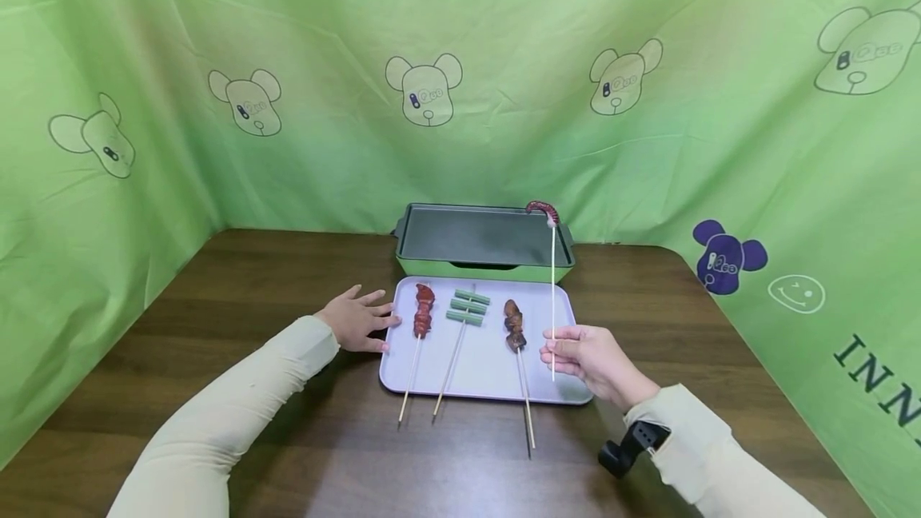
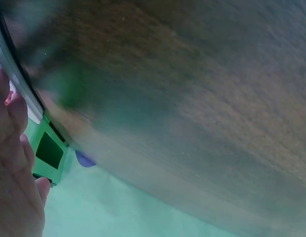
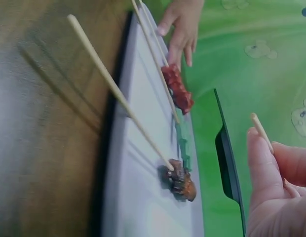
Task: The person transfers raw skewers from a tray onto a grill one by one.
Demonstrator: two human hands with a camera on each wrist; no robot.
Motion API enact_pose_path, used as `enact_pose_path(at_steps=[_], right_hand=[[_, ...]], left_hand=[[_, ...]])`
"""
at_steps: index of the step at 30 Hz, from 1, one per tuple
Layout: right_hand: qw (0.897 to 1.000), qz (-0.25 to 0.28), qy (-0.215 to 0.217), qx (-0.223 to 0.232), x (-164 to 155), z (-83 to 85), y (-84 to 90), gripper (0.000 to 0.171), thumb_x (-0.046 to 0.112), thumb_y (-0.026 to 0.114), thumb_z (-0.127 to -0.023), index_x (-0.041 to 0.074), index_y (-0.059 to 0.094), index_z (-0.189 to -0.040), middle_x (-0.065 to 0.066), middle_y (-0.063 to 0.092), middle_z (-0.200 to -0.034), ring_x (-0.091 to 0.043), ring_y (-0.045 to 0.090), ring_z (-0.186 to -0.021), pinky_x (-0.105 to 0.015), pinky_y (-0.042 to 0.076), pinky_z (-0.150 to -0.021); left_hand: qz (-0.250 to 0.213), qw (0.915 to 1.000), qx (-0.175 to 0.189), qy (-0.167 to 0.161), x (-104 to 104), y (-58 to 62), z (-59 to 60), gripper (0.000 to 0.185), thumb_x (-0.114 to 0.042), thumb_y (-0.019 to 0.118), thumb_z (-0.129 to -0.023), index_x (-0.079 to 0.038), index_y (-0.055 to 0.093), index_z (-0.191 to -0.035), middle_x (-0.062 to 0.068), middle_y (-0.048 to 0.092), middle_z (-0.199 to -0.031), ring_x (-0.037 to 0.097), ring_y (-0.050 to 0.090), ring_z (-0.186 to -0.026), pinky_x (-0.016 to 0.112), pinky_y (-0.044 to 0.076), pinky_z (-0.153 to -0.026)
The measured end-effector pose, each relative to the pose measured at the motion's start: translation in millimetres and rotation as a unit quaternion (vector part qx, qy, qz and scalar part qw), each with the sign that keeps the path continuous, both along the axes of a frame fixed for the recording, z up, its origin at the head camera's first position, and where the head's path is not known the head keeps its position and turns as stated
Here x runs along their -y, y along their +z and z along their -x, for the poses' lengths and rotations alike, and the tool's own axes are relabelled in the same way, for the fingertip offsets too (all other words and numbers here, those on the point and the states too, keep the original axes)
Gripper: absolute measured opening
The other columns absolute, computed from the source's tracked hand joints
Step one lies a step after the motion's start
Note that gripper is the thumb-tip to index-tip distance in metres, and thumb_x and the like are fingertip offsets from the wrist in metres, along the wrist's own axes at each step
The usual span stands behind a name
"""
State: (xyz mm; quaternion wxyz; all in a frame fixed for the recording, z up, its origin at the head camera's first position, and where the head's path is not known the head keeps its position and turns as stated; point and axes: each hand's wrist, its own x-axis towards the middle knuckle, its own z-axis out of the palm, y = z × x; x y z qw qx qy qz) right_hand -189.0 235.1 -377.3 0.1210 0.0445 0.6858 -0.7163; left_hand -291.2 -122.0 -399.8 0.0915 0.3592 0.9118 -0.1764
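My right hand [image 1: 576,350] pinches a long skewer stick [image 1: 552,294] held upright, with a red curled sausage piece [image 1: 543,211] at its tip over the right edge of the green griddle [image 1: 482,240]. The stick's lower end [image 3: 261,132] pokes out beside my thumb [image 3: 261,173]. My left hand [image 1: 356,318] rests flat on the table, fingers touching the left edge of the lavender tray [image 1: 482,370]. On the tray lie a red meat skewer [image 1: 423,314], a green vegetable skewer [image 1: 466,308] and a brown meat skewer [image 1: 514,326].
The dark wooden table [image 1: 288,278] is walled in by a green cloth with bear prints [image 1: 424,90]. The griddle stands just behind the tray. A black wrist camera mount [image 1: 629,446] sits on my right sleeve.
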Motion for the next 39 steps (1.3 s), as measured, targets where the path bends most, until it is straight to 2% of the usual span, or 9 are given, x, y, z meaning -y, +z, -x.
enact_pose_path(at_steps=[4, 7, 9, 11, 14, 18, 23, 29, 39], right_hand=[[1.0, 0.01, -0.007, 0.005, -0.3, 10.8, 5.3, 0.022, -0.01, 0.049, -0.093, -0.018, 0.054, -0.113, -0.004, 0.069, -0.076, -0.01, 0.068, -0.068, -0.023, 0.055, -0.065], [0.999, 0.031, -0.015, 0.004, 0.1, 19.1, 10.8, 0.017, -0.011, 0.048, -0.094, -0.007, 0.064, -0.099, -0.004, 0.069, -0.075, -0.01, 0.068, -0.068, -0.022, 0.055, -0.066], [0.999, 0.046, -0.021, 0.003, 0.8, 24.9, 15.1, 0.025, -0.011, 0.048, -0.094, 0.003, 0.067, -0.088, -0.004, 0.069, -0.075, -0.01, 0.068, -0.068, -0.022, 0.055, -0.065], [0.998, 0.055, -0.024, 0.001, 2.4, 30.1, 19.1, 0.027, -0.011, 0.047, -0.094, 0.004, 0.067, -0.086, -0.004, 0.068, -0.074, -0.01, 0.068, -0.067, -0.022, 0.055, -0.065], [0.998, 0.057, -0.022, -0.005, 6.0, 37.7, 22.4, 0.018, -0.011, 0.045, -0.095, -0.01, 0.06, -0.105, -0.004, 0.068, -0.074, -0.009, 0.068, -0.068, -0.021, 0.055, -0.065], [0.998, 0.058, -0.025, -0.007, 10.5, 45.6, 23.7, 0.029, -0.01, 0.043, -0.096, -0.02, 0.044, -0.124, -0.004, 0.067, -0.074, -0.008, 0.067, -0.068, -0.02, 0.054, -0.066], [0.996, 0.079, -0.033, 0.005, 10.4, 54.1, 24.9, 0.017, -0.009, 0.043, -0.097, -0.008, 0.058, -0.103, -0.006, 0.068, -0.073, -0.009, 0.067, -0.067, -0.02, 0.054, -0.065], [0.993, 0.116, -0.017, 0.018, 7.7, 65.4, 28.3, 0.034, -0.011, 0.041, -0.097, 0.005, 0.065, -0.078, -0.007, 0.068, -0.072, -0.01, 0.068, -0.065, -0.019, 0.054, -0.066], [0.992, 0.12, -0.012, 0.035, 8.3, 74.6, 24.4, 0.035, -0.012, 0.039, -0.097, 0.005, 0.063, -0.077, -0.006, 0.067, -0.071, -0.01, 0.067, -0.065, -0.018, 0.054, -0.065]], left_hand=[[0.003, 1.0, -0.005, -0.002, -0.2, -0.6, 0.1, 0.062, -0.06, 0.042, -0.094, -0.027, 0.043, -0.146, -0.003, 0.037, -0.151, 0.026, 0.022, -0.143, 0.054, 0.019, -0.111], [0.005, 1.0, -0.003, 0.0, -0.4, -0.3, -0.2, 0.062, -0.06, 0.042, -0.094, -0.027, 0.043, -0.146, -0.003, 0.037, -0.152, 0.026, 0.021, -0.144, 0.054, 0.019, -0.111], [0.005, 1.0, -0.001, 0.001, -0.7, -0.4, -0.4, 0.062, -0.06, 0.042, -0.094, -0.027, 0.043, -0.146, -0.003, 0.037, -0.152, 0.026, 0.021, -0.144, 0.054, 0.019, -0.111], [0.006, 1.0, 0.0, 0.001, -1.0, -0.9, -0.1, 0.062, -0.061, 0.042, -0.094, -0.027, 0.043, -0.146, -0.003, 0.037, -0.152, 0.026, 0.021, -0.144, 0.054, 0.019, -0.111], [0.007, 1.0, 0.003, 0.002, -1.2, -1.0, 0.1, 0.063, -0.061, 0.042, -0.094, -0.027, 0.042, -0.146, -0.003, 0.036, -0.152, 0.026, 0.021, -0.144, 0.054, 0.019, -0.111], [0.005, 1.0, 0.006, 0.003, -1.3, 0.0, 0.3, 0.062, -0.06, 0.042, -0.094, -0.027, 0.042, -0.147, -0.003, 0.035, -0.152, 0.026, 0.02, -0.144, 0.054, 0.018, -0.112], [0.002, 1.0, 0.007, 0.003, -1.3, 2.2, -0.4, 0.062, -0.059, 0.041, -0.094, -0.026, 0.041, -0.147, -0.002, 0.035, -0.153, 0.027, 0.02, -0.144, 0.055, 0.018, -0.112], [0.002, 1.0, 0.003, 0.006, -0.2, 3.6, -1.7, 0.062, -0.059, 0.042, -0.094, -0.026, 0.042, -0.146, -0.003, 0.036, -0.152, 0.027, 0.021, -0.144, 0.054, 0.018, -0.112], [0.01, 0.9999, 0.005, 0.007, -0.2, 0.6, -1.8, 0.062, -0.06, 0.041, -0.094, -0.027, 0.041, -0.147, -0.003, 0.035, -0.152, 0.027, 0.02, -0.144, 0.054, 0.017, -0.112]])
